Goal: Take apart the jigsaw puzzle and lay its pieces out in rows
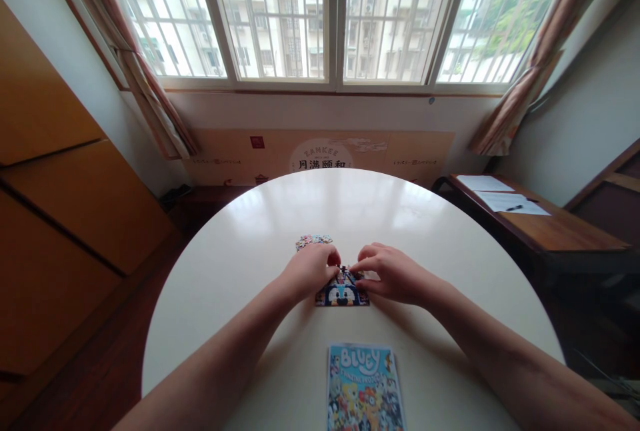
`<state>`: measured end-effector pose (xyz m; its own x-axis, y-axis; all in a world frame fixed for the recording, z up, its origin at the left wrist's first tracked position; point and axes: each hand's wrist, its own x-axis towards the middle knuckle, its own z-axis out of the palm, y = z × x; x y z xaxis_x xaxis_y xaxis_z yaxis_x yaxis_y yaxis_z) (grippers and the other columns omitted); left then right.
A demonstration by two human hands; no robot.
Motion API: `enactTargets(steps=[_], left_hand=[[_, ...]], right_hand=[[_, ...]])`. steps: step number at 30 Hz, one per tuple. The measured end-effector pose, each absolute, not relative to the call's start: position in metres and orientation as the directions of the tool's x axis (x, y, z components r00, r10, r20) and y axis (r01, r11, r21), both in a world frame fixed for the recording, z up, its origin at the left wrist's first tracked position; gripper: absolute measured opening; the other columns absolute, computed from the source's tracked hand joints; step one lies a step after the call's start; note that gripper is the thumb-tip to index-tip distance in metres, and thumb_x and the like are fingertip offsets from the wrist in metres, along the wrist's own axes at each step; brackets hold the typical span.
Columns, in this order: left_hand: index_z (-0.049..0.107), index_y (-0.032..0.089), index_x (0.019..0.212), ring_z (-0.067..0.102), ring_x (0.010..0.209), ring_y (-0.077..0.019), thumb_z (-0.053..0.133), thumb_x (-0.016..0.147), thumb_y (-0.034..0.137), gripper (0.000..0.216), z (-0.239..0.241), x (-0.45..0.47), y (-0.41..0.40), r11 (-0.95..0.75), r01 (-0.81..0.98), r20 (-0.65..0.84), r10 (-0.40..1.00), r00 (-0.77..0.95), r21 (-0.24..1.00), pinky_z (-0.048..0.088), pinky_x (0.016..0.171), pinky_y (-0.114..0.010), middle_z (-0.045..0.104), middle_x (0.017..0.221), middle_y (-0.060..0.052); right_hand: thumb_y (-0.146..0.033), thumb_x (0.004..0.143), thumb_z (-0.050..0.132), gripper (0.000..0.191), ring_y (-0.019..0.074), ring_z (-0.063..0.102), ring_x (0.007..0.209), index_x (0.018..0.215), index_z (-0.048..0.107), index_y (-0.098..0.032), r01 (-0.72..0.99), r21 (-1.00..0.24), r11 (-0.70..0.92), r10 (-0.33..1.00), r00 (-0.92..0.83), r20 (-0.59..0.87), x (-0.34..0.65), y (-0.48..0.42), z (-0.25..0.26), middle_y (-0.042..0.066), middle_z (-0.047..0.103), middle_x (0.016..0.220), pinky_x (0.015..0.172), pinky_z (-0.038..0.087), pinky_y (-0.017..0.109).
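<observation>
A partly assembled jigsaw puzzle (342, 296) with a blue cartoon dog face lies flat on the white round table (215, 298). My left hand (311, 270) is at its upper left edge, thumb and fingers curled together; what they pinch is too small to make out. My right hand (393, 274) rests at the puzzle's right side, its fingers apart and their tips touching or just over the upper right part. Behind my left hand sits a small heap of loose puzzle pieces (313, 240), partly hidden by it. Between my fingertips, the puzzle's upper edge looks uneven.
Nearer to me lies a picture sheet (366, 388) titled "Bluey", full of cartoon dogs. To the right a wooden bench (575, 228) bears papers (510, 203) and a dark pen. Barred windows and a printed box panel (220, 151) are beyond the table.
</observation>
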<state>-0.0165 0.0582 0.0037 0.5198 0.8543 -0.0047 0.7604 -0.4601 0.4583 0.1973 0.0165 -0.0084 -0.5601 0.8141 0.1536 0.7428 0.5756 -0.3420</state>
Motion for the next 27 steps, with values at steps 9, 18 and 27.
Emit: enactTargets(steps=[9,18,27], left_hand=[[0.075,0.019,0.087,0.069,0.083,-0.0193,0.063,0.081,0.02,0.014,0.007,-0.051,0.094,-0.268,0.678,0.049,0.945,0.324,0.684,0.051,0.077,-0.03,0.077,0.087,-0.003],[0.074,0.021,0.087,0.066,0.081,-0.0199,0.066,0.082,0.028,0.012,0.002,-0.066,0.108,-0.199,0.842,0.115,0.98,0.162,0.502,0.046,0.071,-0.029,0.074,0.086,-0.003],[0.075,0.021,0.089,0.062,0.074,-0.0175,0.06,0.087,0.027,0.016,0.01,-0.048,0.087,-0.509,0.771,0.331,0.855,0.4,0.382,0.046,0.07,-0.029,0.07,0.087,-0.004]], right_hand=[[-0.029,0.085,0.072,0.024,0.019,0.06,0.095,0.109,0.076,-0.03,0.725,-0.36,0.587,0.804,-0.574,0.156,0.199,0.019,-0.009,0.005,0.068,0.103,0.085,0.045,0.032],[-0.029,0.085,0.072,0.025,0.0185,0.06,0.096,0.11,0.076,-0.029,0.717,-0.365,0.594,0.799,-0.577,0.168,0.199,0.021,-0.012,0.005,0.068,0.102,0.085,0.045,0.031],[-0.03,0.084,0.073,0.026,0.0189,0.06,0.097,0.11,0.076,-0.028,0.713,-0.358,0.603,0.794,-0.579,0.184,0.199,0.023,-0.013,0.006,0.068,0.102,0.084,0.045,0.031]])
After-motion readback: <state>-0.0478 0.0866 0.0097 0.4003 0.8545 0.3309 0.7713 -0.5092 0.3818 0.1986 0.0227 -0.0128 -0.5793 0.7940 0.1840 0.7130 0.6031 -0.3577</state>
